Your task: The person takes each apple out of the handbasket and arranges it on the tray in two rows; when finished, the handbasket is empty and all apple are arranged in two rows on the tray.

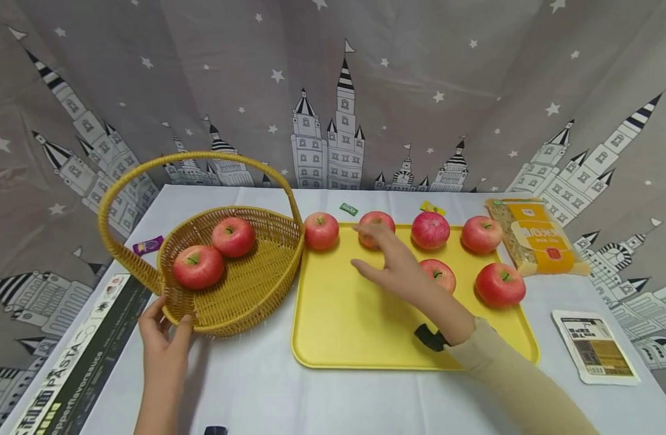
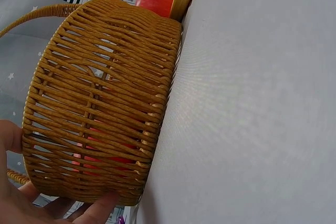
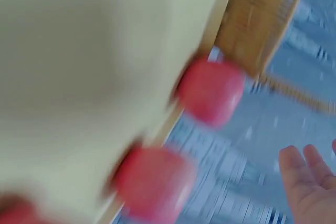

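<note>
My left hand (image 1: 164, 338) grips the near left edge of a woven wicker basket (image 1: 251, 296) with a tall arched handle. Left wrist view: the thumb lies at the rim and the fingers reach along the basket's outer side. Two red apples (image 1: 199, 267) lie inside. Over the yellow tray (image 1: 338, 326), my right hand (image 1: 400, 269) is in the air, its fingers spread and holding nothing. The hand overlaps an apple (image 1: 376, 228) at the tray's back edge in the head view. Another apple (image 1: 321, 231) sits at the tray's back left corner, beside the basket.
More apples (image 1: 500, 284) lie on the tray's right half. Right of it are a bag of grain (image 1: 539, 238) and a white flat pack (image 1: 595, 347). A long dark pasta box (image 1: 77, 356) lies along the left. Small wrappers (image 1: 349, 209) lie behind the tray; a patterned curtain (image 1: 409, 72) hangs beyond.
</note>
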A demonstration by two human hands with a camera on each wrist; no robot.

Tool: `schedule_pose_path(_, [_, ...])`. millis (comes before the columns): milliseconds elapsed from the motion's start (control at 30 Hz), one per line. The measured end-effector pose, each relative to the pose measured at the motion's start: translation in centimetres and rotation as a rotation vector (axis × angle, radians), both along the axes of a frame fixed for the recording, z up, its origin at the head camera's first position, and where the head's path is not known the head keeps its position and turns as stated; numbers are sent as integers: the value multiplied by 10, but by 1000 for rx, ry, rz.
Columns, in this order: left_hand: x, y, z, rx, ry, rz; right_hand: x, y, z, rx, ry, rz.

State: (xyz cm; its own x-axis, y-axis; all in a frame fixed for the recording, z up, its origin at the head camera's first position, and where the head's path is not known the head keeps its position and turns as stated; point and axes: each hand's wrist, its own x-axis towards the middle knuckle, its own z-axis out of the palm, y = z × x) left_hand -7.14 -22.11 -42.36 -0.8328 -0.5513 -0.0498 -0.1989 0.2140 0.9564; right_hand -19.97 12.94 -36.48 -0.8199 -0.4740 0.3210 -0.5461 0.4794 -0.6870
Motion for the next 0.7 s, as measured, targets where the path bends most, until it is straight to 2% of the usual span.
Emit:
schedule_pose_path(133, [-2, 0, -1, 17, 8, -6, -12, -55, 1, 34, 39, 101])
schedule_pose_path(300, [-1, 4, -3, 11, 43, -29, -30, -114, 3, 220, 57, 128])
schedule_pose_path(400, [-1, 5, -2, 12, 50, -35, -42, -147, 2, 290, 61, 147])
schedule_pose_path(533, [0, 3, -1, 15, 57, -29, -57, -187, 0, 349, -2, 139])
schedule_pose_path(700, [2, 0, -1, -1, 77, -21, -73, -227, -7, 417, -93, 90])
